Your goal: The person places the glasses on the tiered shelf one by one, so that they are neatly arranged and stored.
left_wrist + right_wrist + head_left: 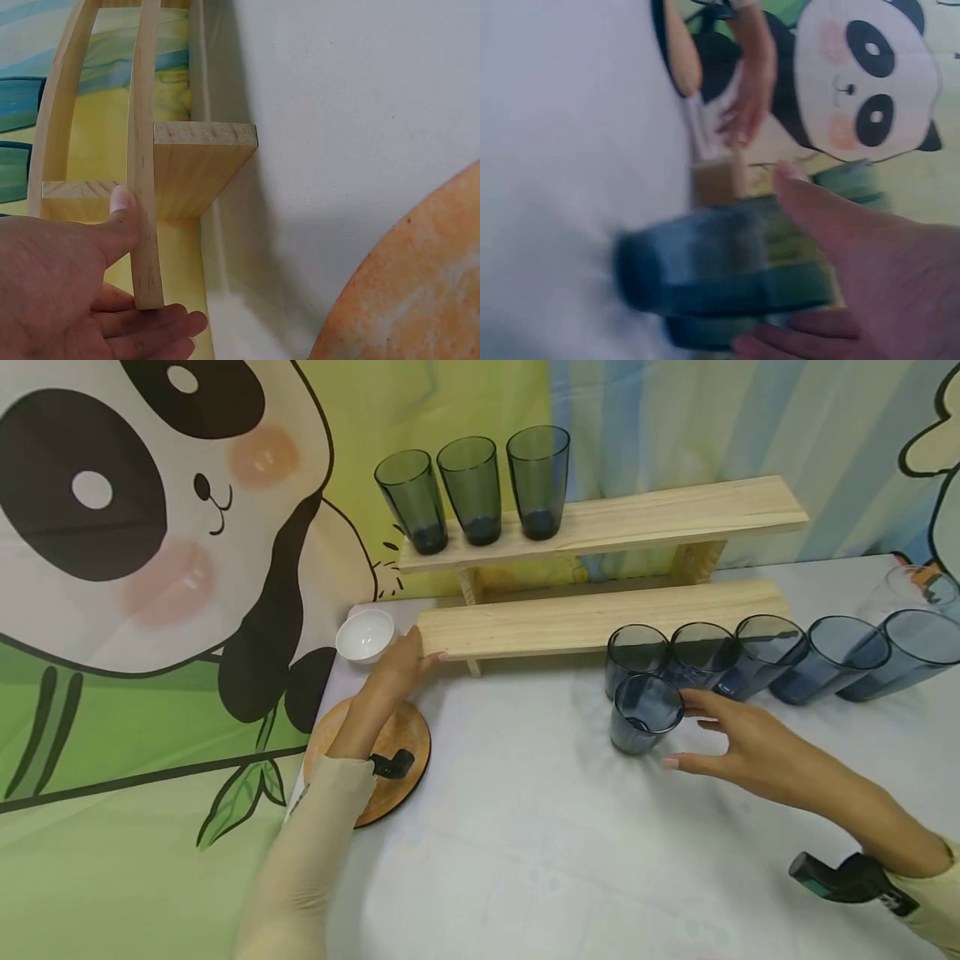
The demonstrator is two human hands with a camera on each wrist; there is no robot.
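Observation:
My left hand (400, 670) holds the left end of the lower board of a two-tier wooden shelf (525, 625). In the left wrist view the thumb rests on the board's top face, with the fingers beneath its end. My right hand (738, 739) is spread beside a blue-tinted drinking glass (636, 735) that stands upright on the table. Its fingertips are at the glass's right rim, while the thumb stays apart from it. The right wrist view is blurred, so firm contact cannot be told. Behind this glass, several matching glasses (701, 670) stand in a row.
Three tall tinted glasses (468, 497) stand on the upper board's left part. A small white bowl (365, 637) and a round wooden board (405, 739) lie at the table's left edge. A clear glass (911, 589) is at the far right. A panda-print cloth (277, 585) hangs behind.

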